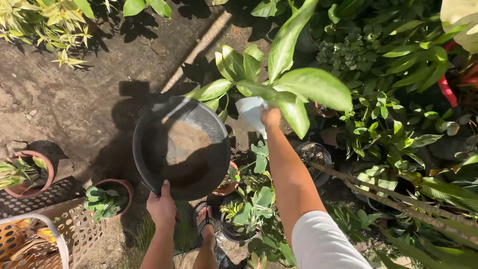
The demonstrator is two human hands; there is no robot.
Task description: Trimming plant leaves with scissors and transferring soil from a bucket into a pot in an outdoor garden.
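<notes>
Now | left hand (161, 205) grips black basin (149, 149) | brown soil inside, half shaded

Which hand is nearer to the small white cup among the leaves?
Right. The right hand grips the white cup; the left hand is well below-left of it, holding the rim of the black basin.

Potted plants (105, 199) on bare soil (74, 104)

Black basin (149, 149) — tan soil (186, 142) inside; white cup (251, 112); terracotta pots (122, 185) — green leaves (313, 84).
</notes>
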